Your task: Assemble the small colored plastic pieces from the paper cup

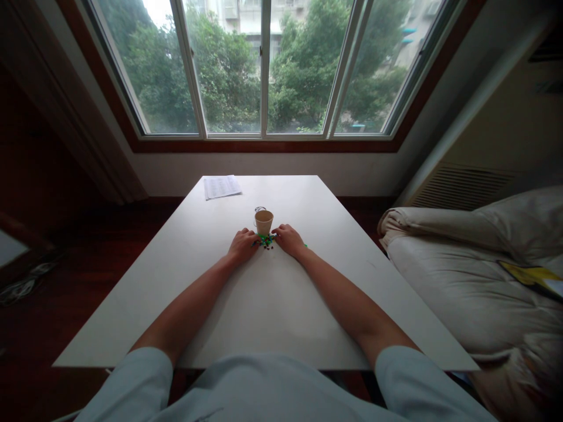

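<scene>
A brown paper cup point(264, 224) stands upright on the white table point(272, 299). Just in front of its base lies a small heap of tiny beads point(266, 240), mostly green with some dark red and other dark ones. On the heap's left edge rests my left hand point(244, 244), its fingers bent together with the tips at the beads. My right hand point(288, 239) is at the right edge, thumb and fingers drawn close in a pinch. What either hand holds is too small to make out. A few green beads point(305, 245) lie beside my right wrist.
Printed sheets of paper point(222, 187) lie at the table's far left. Behind the cup is a thin dark loop point(260, 208), perhaps a cord. A beige sofa point(457, 269) stands along the right side, and a wide window point(264, 70) is beyond the table.
</scene>
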Motion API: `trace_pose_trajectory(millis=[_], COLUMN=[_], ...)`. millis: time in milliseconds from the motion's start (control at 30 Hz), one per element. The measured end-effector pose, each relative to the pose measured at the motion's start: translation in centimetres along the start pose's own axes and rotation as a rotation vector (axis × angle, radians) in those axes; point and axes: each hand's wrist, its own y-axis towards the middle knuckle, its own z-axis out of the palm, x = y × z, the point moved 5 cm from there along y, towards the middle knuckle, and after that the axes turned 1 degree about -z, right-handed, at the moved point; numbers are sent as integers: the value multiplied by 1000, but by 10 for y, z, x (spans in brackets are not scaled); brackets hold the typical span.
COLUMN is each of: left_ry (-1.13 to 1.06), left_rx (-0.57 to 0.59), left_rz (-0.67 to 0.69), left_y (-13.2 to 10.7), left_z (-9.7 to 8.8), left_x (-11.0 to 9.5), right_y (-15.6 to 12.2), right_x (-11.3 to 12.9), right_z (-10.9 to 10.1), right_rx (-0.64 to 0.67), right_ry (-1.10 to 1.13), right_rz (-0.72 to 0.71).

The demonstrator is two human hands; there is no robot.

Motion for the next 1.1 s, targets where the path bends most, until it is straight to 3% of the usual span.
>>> trace_pose_trajectory(millis=[433,633,733,833,933,1100], left_ry=[58,-6,-4,22,15,37], left_rx=[-79,-31,-65,-131,-122,-137], left_rz=[-159,-118,-113,-183,-249,-325], left_y=[-2,-1,0,1,0,-2], left_z=[-10,-4,-5,-8,-6,-3], left_x=[9,15,18,25,33,42], right_y=[1,0,1,1,0,1], right_x=[1,7,8,5,1,0], right_z=[1,-2,-1,0,1,2], right_rx=[18,72,72,38,-16,17], right_ry=[18,10,6,14,18,-23], right_rz=[6,-9,-12,-20,-7,-10])
